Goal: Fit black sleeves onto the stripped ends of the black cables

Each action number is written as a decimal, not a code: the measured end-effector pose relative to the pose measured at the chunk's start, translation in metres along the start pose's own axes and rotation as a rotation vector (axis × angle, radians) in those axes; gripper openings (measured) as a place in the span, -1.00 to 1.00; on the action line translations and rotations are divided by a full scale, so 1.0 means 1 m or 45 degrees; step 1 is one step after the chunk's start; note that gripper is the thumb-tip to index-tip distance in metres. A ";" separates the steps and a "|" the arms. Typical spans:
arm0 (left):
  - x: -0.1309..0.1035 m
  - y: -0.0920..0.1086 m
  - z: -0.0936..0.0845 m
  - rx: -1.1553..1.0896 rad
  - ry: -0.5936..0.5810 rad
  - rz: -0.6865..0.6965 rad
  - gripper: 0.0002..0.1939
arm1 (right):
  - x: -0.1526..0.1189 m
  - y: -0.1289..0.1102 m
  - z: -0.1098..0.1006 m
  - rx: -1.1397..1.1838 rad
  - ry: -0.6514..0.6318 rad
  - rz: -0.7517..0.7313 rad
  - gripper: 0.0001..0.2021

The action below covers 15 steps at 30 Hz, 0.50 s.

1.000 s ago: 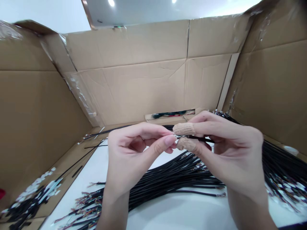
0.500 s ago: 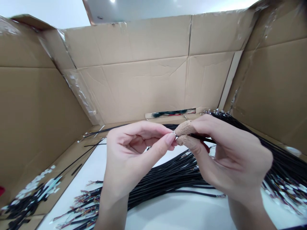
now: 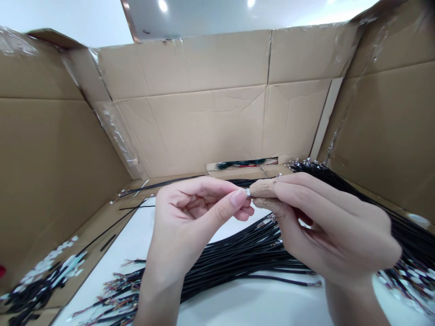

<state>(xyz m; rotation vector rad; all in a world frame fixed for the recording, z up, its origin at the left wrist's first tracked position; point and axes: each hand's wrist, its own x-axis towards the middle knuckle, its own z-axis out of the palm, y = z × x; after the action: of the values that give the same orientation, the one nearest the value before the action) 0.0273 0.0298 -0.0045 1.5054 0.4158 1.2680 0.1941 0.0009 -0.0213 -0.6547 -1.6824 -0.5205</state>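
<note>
Between my two hands is a small white connector (image 3: 248, 193). My left hand (image 3: 200, 217) pinches its left side between thumb and forefinger. From the right, my right hand (image 3: 312, 222) pinches at the same piece, its thumb and forefinger wrapped in tan tape. The fingertips of both hands nearly meet. Whatever runs back from the connector is hidden inside my right hand. Below the hands, a bundle of black cables (image 3: 238, 258) with bare coloured wire ends lies on the white table surface (image 3: 258, 303).
Cardboard walls (image 3: 204, 122) stand at the back, left and right. More black cables (image 3: 350, 185) lie along the right side. Black pieces with white connectors (image 3: 50, 276) lie at the left. A slot (image 3: 243, 164) in the back wall shows dark green strands.
My right hand has shifted slightly right and down, and its fingers lie flatter over the piece. More of the white connector shows. The view has tilted up slightly.
</note>
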 end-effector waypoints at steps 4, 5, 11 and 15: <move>-0.002 0.001 0.003 0.020 0.011 0.008 -0.88 | 0.001 -0.006 -0.001 0.006 -0.013 0.088 -0.78; -0.002 0.001 0.004 0.024 0.017 0.018 -0.87 | 0.001 -0.008 -0.002 -0.006 -0.029 0.105 -0.78; -0.003 0.003 0.015 0.068 0.112 0.097 -0.83 | 0.002 -0.018 -0.009 0.084 -0.077 0.267 -0.79; -0.005 0.006 0.019 -0.003 0.097 0.085 -0.83 | 0.007 -0.021 -0.011 0.111 -0.069 0.390 -0.86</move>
<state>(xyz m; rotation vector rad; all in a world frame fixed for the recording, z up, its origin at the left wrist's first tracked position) 0.0402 0.0147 0.0009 1.4829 0.4165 1.3808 0.1875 -0.0209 -0.0121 -0.8505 -1.6077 -0.2114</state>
